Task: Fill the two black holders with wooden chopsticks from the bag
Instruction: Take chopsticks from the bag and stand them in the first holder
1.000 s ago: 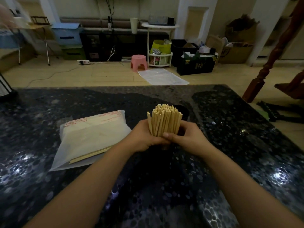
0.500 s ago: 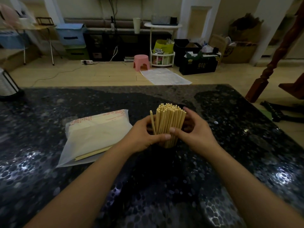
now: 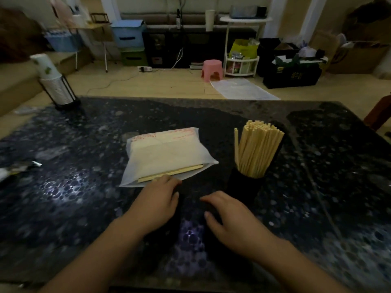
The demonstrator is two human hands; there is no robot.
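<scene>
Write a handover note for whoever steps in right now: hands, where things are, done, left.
Left hand: open, holding nothing, fingertips at the bag's near edge.
Right hand: open, holding nothing, above the table.
Black holder: upright right of the bag, packed with chopsticks.
Bag: flat at table centre, a few chopsticks showing at its open near end.
Done: one holder filled.
Left: second holder; too dark to place it for sure.

Bag (image 3: 167, 155) left of holder (image 3: 243, 185) (chopsticks (image 3: 257, 149) inside).
</scene>
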